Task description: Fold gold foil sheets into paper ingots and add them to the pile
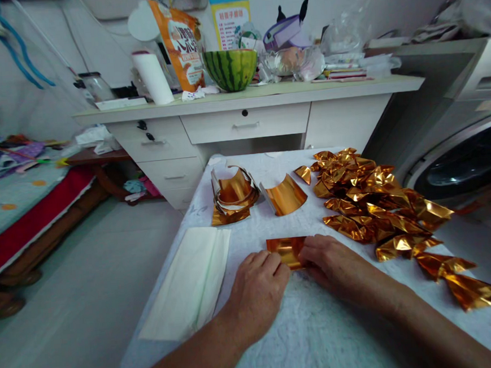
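Observation:
A small sheet of shiny gold foil paper [288, 252] lies on the cloth-covered table, with a hand at each side of it. My left hand [260, 288] has its fingers curled on the sheet's left part. On the right end, my right hand [326, 260] pinches the foil, its fingertips partly hidden. Beyond them rests a curved stack of gold foil sheets [286, 195]. Left of that stack, more curled foil [234, 189] sits with a dark ring-shaped band around it. A heap of folded gold foil pieces [365, 191] spreads along the table's right side.
A white paper packet [189, 282] lies left of my hands near the table edge. Behind the table stands a white desk [245, 99] with a watermelon-patterned bowl [231, 70] on top. A washing machine [465, 115] is at right, a bed [27, 218] at left.

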`<state>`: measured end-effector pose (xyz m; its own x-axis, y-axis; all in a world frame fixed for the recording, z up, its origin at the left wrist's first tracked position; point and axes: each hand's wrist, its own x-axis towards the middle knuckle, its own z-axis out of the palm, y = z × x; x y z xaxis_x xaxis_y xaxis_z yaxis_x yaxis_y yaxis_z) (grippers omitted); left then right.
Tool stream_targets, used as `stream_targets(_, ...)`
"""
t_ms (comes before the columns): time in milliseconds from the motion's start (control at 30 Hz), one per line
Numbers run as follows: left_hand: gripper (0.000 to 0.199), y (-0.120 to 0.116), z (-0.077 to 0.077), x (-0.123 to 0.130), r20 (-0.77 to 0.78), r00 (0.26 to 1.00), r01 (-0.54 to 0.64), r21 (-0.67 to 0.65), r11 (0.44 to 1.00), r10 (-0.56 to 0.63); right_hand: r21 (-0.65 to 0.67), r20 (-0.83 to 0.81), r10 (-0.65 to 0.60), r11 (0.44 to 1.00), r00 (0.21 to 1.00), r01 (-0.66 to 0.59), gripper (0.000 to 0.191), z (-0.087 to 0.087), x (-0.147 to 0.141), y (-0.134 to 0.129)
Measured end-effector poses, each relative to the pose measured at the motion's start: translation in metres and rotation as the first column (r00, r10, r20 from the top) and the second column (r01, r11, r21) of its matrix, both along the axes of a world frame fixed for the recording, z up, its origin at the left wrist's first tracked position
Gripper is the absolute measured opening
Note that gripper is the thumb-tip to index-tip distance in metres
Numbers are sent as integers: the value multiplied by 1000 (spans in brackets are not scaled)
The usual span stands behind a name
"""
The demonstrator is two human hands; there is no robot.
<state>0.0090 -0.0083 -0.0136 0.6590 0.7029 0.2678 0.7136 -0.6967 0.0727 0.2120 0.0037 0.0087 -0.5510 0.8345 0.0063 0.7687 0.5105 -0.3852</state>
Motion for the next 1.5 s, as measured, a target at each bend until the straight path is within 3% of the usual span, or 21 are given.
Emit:
stream_targets(133, 12, 2, 2, 2, 37, 998, -51, -119, 992, 55, -51, 36, -55, 997, 998, 57, 17, 3, 0, -2)
stream_targets(300, 10, 9, 10, 0, 175, 972, -85, -368, 926, 159, -103, -126, -119, 989, 985, 106, 17, 0, 6, -4)
stream_targets(433, 11, 13, 10, -3, 229, 954, -72, -449, 891, 193, -152, -211, -154, 981, 965, 123, 15, 0, 9, -4)
stream_targets(900, 15, 15, 8, -3, 240, 947, -79, -474, 877, 215, -182, -139, -222, 964, 965, 195, 17, 0, 10, -3)
stream_targets(1133, 16, 13, 10, 0, 157, 960, -145, -435, 889, 234, -153, -46, -257, 957, 965, 248, 22, -3, 11, -2)
stream_targets(1500, 14, 14, 10, 1, 108, 938, -248, -451, 858, 328, -100, 91, -342, 931, 935, 351, 20, -4, 7, 0)
